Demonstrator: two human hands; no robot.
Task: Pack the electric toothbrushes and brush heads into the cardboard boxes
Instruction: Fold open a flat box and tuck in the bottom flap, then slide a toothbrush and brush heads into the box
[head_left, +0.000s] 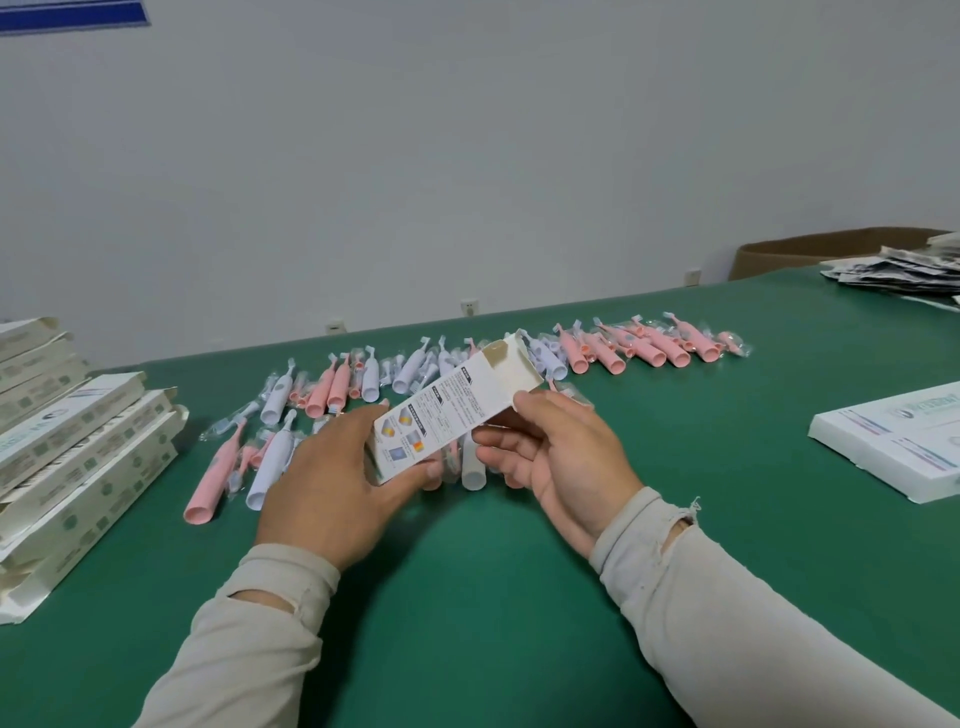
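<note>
A cardboard box (451, 410) is held above the counter (467, 597) centre: left hand (332, 483) fingers gripping its near end, right hand (556, 457) fingers pinching its side. Its flap at 1 o'clock stands open, so loading is judged next: a toothbrush (270, 462) from 10 o'clock must be fetched.

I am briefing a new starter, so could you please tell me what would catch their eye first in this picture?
First, the small white box held above the middle of the green table, gripped by the left hand and right hand, its far flap open. Behind it lies a long scatter of pink and white toothbrushes. Stacked boxes sit at the left edge.
</note>
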